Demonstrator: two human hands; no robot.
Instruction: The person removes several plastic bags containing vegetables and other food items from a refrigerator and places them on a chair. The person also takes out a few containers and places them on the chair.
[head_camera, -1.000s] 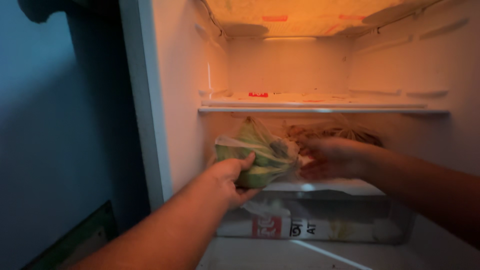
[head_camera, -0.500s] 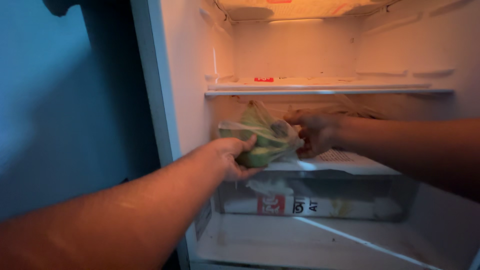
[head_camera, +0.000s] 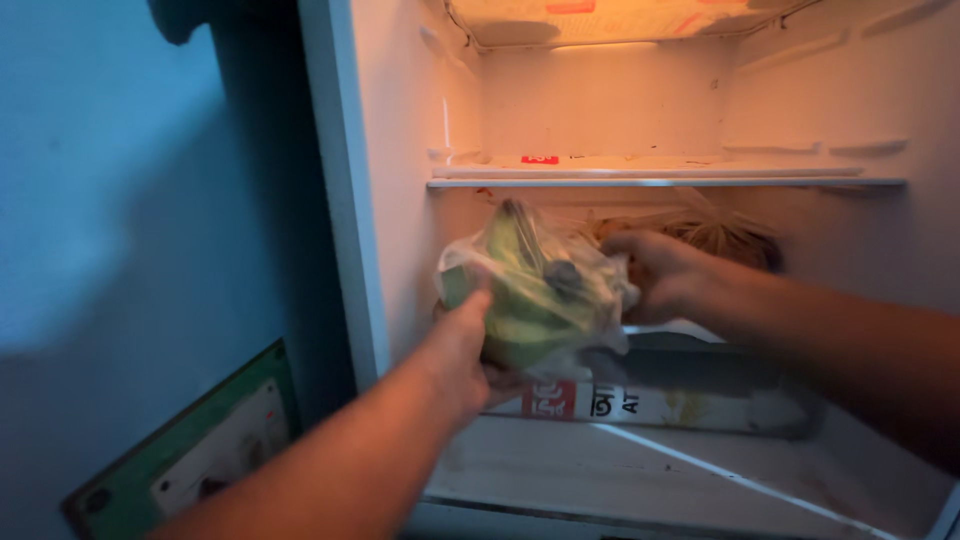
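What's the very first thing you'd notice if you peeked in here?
First, the clear plastic bag of green vegetables in the middle of the open, orange-lit white fridge. The left hand grips it from below and the right hand touches its far side. Behind the right hand lies a pale bag with brownish contents under the glass shelf, and a clear crisper drawer sits below.
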